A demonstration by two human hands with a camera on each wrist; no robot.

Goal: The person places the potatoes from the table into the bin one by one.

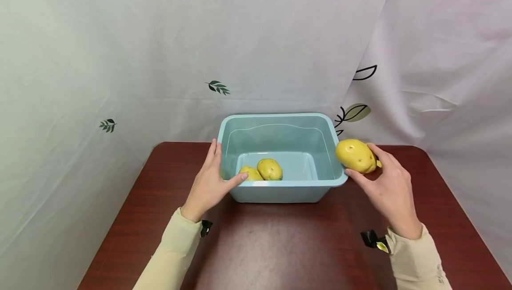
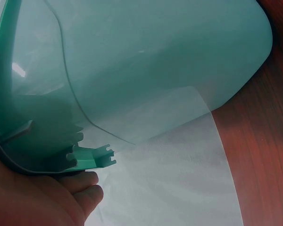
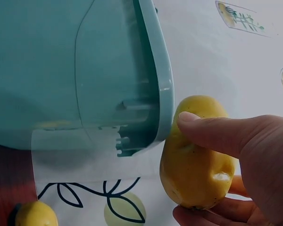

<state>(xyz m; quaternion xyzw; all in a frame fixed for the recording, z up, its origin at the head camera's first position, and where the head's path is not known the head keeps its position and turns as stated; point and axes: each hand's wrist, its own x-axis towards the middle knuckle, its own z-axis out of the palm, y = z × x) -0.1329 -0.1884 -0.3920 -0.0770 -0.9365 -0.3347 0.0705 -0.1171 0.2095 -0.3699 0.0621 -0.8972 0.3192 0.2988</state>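
Note:
A light blue plastic basin (image 1: 280, 193) sits on the table, and two yellow potatoes (image 1: 270, 169) lie inside it at the front left. My left hand (image 1: 210, 184) rests on the basin's front-left corner, fingers extended along the outer left side and thumb over the front rim. In the left wrist view its fingertips (image 2: 90, 197) show just below the rim. My right hand (image 1: 390, 187) holds another yellow potato (image 1: 355, 155) between thumb and fingers, right beside the basin's right rim. The right wrist view shows the thumb lying across this potato (image 3: 193, 174).
One more yellow potato (image 3: 36, 215) appears at the lower left of the right wrist view. The dark red-brown table (image 1: 280, 245) ends at the back against a pale hanging cloth (image 1: 280, 50) with leaf prints.

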